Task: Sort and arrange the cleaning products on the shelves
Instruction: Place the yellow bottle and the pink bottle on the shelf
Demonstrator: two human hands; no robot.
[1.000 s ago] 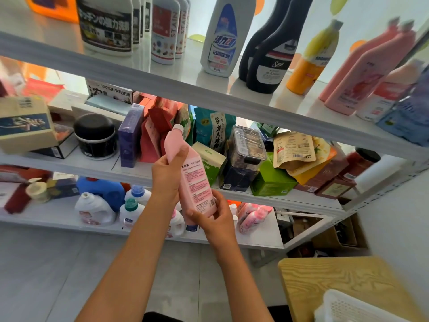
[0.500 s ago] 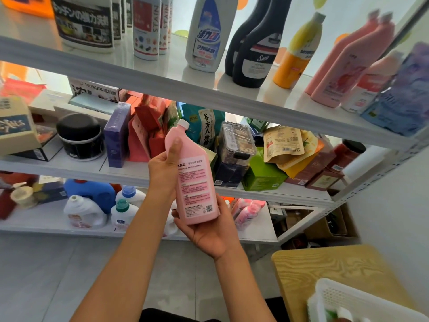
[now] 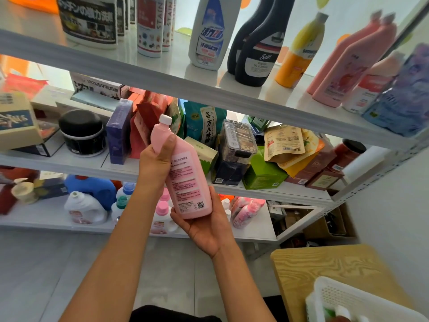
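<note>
I grip the pink bottle (image 3: pixel 185 175), left hand (image 3: pixel 155 163) round its shoulder, right hand (image 3: pixel 206 226) cupping the base; smooth, probably full and heavy, hold low

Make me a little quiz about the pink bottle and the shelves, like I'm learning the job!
1. True or false: the pink bottle in the hands has a black cap.
2. Which hand cups the bottle's base? A) left hand B) right hand C) neither
3. Fill in: the two matching pink bottles already put away stand on the ____ shelf, at its right end.

Key
1. False: the cap is white.
2. B: the right hand holds it from below, while the left hand grips the neck end.
3. Top.
</note>
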